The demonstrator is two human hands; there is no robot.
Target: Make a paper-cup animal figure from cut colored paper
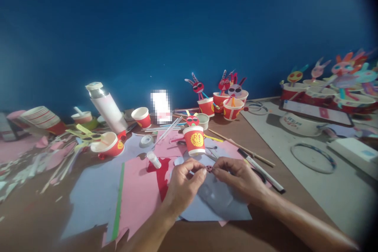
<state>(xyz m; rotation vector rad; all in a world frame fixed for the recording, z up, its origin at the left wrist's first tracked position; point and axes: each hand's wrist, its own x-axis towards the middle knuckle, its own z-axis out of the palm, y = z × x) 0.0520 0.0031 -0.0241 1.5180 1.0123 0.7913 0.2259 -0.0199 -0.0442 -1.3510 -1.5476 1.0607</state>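
A small dark-red piece with lighter spots (209,168) is pinched between my left hand (186,181) and my right hand (238,172), thumb and fingertips closed on its two sides. Its exact kind is too small to make out. Below my hands lies a pale blue paper sheet (218,212). Just beyond them stands a red paper cup (194,141) with a yellow emblem, and a red paper figure face (192,121) with dark eyes shows above its rim. To the left are a small white-capped bottle (154,160), red paper (162,179) and pink paper (136,197).
A black-and-white marker (262,171) and a thin wooden stick (245,149) lie to the right. A tape roll (146,141) and a leaning white thermos (108,110) are at left. Cups with paper figures (206,106) stand by the blue wall; paper scraps (56,157) litter the far left.
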